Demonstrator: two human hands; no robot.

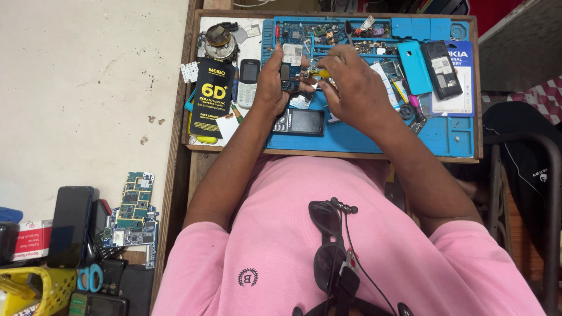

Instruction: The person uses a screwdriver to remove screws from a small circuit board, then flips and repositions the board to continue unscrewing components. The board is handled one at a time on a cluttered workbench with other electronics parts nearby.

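My left hand (pixel 270 85) holds a small blue phone circuit board (pixel 290 71) upright over the blue work mat (pixel 351 137). My right hand (pixel 351 82) grips a yellow-handled tool (pixel 317 73) whose tip meets the board's right edge. Just below the hands a dark keypad phone (pixel 298 122) lies face up on the mat. A white keypad phone (pixel 249 82) lies left of my left hand.
A black flat package (pixel 212 99) and a tape roll (pixel 219 41) lie at the tray's left. A cyan phone cover (pixel 414 67), a black phone body (pixel 442 69) and loose parts sit on the right. Circuit boards (pixel 134 210), a black smartphone (pixel 70 225) and scissors (pixel 89 278) lie lower left.
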